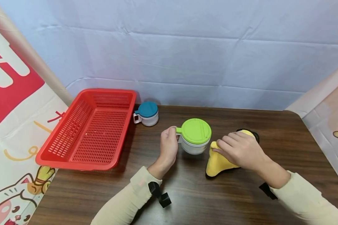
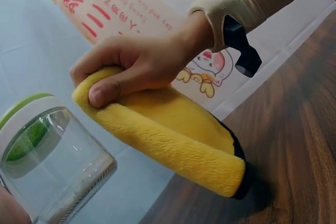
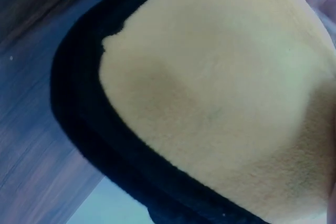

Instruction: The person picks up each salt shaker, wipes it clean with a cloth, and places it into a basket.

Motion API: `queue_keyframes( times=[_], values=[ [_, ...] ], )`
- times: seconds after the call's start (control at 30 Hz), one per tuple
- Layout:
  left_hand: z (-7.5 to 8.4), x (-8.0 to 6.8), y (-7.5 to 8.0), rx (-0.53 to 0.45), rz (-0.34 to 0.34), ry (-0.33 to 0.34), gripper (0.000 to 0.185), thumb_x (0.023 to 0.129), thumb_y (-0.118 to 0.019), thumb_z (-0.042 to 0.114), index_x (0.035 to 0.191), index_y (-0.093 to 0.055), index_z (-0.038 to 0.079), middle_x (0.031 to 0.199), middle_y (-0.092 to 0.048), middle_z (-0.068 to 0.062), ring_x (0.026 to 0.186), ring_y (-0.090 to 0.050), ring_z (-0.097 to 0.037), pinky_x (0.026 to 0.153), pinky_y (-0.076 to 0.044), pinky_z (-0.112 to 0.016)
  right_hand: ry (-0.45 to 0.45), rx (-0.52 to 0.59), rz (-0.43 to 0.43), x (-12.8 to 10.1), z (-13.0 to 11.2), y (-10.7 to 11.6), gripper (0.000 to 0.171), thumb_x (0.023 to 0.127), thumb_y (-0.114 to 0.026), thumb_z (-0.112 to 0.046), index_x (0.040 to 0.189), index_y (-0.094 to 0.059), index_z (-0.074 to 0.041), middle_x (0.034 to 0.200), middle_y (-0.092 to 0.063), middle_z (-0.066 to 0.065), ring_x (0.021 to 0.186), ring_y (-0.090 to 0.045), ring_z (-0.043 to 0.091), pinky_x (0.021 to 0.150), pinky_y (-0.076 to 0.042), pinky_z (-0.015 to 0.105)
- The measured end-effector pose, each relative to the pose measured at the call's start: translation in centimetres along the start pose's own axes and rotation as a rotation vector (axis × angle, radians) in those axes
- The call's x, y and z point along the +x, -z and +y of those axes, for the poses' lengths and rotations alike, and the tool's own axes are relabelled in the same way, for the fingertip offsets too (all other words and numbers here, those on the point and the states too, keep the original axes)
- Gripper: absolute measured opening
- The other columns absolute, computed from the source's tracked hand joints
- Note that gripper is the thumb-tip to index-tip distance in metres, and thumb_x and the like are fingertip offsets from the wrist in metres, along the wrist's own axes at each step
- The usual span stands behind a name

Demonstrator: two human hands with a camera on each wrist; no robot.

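Note:
My left hand (image 1: 168,147) grips the handle of a clear glass jar (image 2: 68,166) with a green lid (image 1: 196,131); it is lifted and tilted a little. Some pale stuff lies at the jar's bottom in the left wrist view. With thumb and fingers, my right hand (image 1: 239,150) pinches a folded yellow cloth (image 1: 221,164) with a dark edge, just right of the jar and apart from it. The cloth (image 3: 220,87) fills most of the right wrist view, where hardly any of the hand shows.
A red perforated basket (image 1: 116,156) stands at the left of the brown wooden table (image 1: 197,193). Beside it, near the back edge, sits a similar jar with a blue lid (image 1: 148,109). Pale cloth sheets (image 1: 186,56) hang behind and at both sides.

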State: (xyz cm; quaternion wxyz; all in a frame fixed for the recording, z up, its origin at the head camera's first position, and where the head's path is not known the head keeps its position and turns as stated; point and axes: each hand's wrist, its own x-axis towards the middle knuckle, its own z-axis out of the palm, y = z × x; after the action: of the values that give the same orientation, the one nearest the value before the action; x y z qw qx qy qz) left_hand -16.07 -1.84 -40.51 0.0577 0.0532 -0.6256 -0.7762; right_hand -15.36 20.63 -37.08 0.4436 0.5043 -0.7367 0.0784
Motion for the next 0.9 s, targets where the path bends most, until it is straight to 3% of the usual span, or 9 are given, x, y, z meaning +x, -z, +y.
queue_keyframes(
  times=[0.17,0.4,0.7,0.9],
  values=[
    [-0.1,0.0,-0.1,-0.003,-0.02,0.003,0.033,0.096,-0.036,0.009,0.064,-0.045,0.01,0.064,-0.034,0.001,0.067,-0.035,-0.015,0.069,-0.03,-0.027,0.031,0.027,0.015,0.9,-1.2,0.2,0.041,0.106,-0.051,-0.026,0.07,-0.052,-0.007,0.059,-0.041,-0.001,0.048,-0.038,0.015,0.045,-0.037,0.027],
    [-0.1,-0.1,-0.2,-0.005,-0.038,-0.012,0.034,0.097,-0.036,0.009,0.064,-0.043,0.011,0.064,-0.032,0.002,0.066,-0.032,-0.014,0.068,-0.029,-0.027,0.035,0.042,0.023,2.3,-2.6,0.0,0.038,0.105,-0.053,-0.026,0.071,-0.053,-0.009,0.059,-0.042,-0.002,0.049,-0.039,0.014,0.046,-0.037,0.025],
    [-0.2,-0.2,-0.6,-0.008,-0.046,-0.04,0.034,0.097,-0.037,0.009,0.063,-0.041,0.012,0.067,-0.036,0.002,0.069,-0.036,-0.013,0.069,-0.032,-0.025,-0.039,0.025,0.042,3.9,-3.9,-0.9,0.04,0.104,-0.053,-0.027,0.068,-0.049,-0.011,0.058,-0.039,-0.005,0.047,-0.038,0.011,0.044,-0.029,0.024],
    [-0.3,-0.2,-0.6,-0.011,-0.058,-0.045,0.036,0.099,-0.036,0.009,0.062,-0.038,0.012,0.065,-0.033,0.002,0.068,-0.034,-0.013,0.07,-0.032,-0.027,-0.103,0.01,0.012,4.1,-4.3,-1.7,0.039,0.104,-0.053,-0.031,0.071,-0.051,-0.011,0.058,-0.048,-0.004,0.046,-0.043,0.013,0.044,-0.029,0.027]
  ],
)
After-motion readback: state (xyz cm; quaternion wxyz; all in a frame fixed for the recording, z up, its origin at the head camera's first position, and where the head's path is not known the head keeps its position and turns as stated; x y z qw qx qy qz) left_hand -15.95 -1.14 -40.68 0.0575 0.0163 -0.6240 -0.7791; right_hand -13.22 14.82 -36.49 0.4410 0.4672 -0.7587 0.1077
